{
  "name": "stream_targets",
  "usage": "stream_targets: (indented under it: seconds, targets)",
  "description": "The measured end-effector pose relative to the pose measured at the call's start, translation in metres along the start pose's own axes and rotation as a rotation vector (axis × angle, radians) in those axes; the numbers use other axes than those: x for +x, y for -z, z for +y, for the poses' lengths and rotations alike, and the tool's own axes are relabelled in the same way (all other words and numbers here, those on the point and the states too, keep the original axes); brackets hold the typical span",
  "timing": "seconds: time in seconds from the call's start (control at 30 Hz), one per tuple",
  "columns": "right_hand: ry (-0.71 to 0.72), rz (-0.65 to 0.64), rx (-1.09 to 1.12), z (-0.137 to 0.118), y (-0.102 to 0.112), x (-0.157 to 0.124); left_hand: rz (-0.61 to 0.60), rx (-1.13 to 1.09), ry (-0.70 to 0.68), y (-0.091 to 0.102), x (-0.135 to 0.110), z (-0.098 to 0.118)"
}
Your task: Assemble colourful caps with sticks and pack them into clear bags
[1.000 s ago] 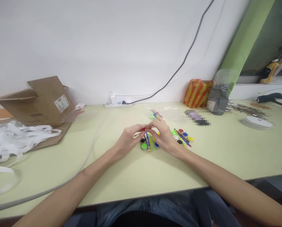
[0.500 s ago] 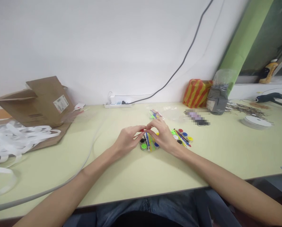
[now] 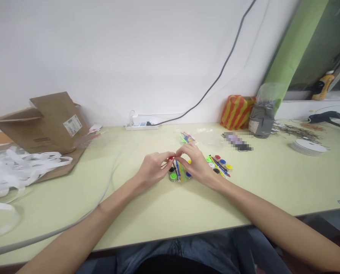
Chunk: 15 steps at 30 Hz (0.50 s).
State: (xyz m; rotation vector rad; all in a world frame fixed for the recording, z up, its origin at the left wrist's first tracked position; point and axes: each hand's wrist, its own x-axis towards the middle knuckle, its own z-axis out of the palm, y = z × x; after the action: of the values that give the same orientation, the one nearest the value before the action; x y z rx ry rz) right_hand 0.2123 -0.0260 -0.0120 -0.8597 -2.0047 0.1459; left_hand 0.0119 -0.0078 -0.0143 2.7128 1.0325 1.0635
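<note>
My left hand (image 3: 155, 167) and my right hand (image 3: 193, 161) meet fingertip to fingertip above the table. Both pinch a small red plastic piece (image 3: 171, 157) with a thin strip at its left; the fingers hide most of it. Beneath the hands lie several thin coloured plastic strips (image 3: 178, 173). Small clear pots with coloured caps stand around them, among them a green-capped one (image 3: 173, 177) and a blue-capped one (image 3: 188, 175). Right of my right hand is a similar group of strips (image 3: 221, 165) and capped pots, with a yellow cap (image 3: 229, 167) at its edge.
More strips (image 3: 187, 137) lie in clear plastic behind the hands. A power strip (image 3: 141, 126) sits by the wall. Leftward are a cardboard box (image 3: 56, 129), white ribbon (image 3: 13, 171) and a grey cable (image 3: 101, 196); rightward, a phone (image 3: 238, 142), striped bag (image 3: 235, 112) and white spool (image 3: 309, 147).
Both hands stay nearly in place. Slightly more of the red piece shows between the fingertips.
</note>
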Motion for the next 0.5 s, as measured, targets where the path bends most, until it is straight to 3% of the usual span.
stream_targets:
  seconds: [0.23,0.5]
  targets:
    - [0.002,0.019,-0.003,0.005,-0.002,-0.002,0.059,-0.011,0.068,-0.002,0.000,-0.003]
    - [-0.041,0.082,-0.059,0.005,-0.001,-0.002,0.026,0.041,0.223,0.002,0.003,-0.026]
